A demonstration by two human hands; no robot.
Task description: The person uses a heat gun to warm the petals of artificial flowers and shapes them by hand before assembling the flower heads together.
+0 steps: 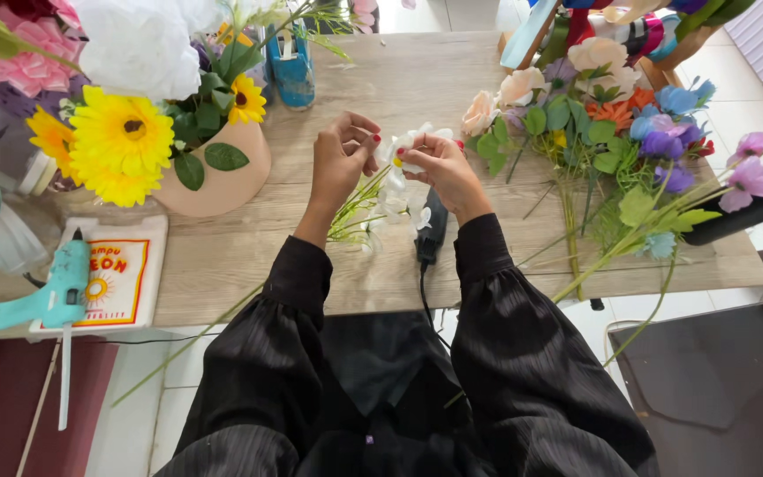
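A white artificial flower point(408, 146) is held raised above the wooden surface point(417, 79), pinched closed between the left hand point(343, 159) and right hand point(441, 168), seemingly so its petals can be handled.

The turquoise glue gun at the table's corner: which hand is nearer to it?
Left. The left hand is up right of the glue gun; the right hand is farther right still.
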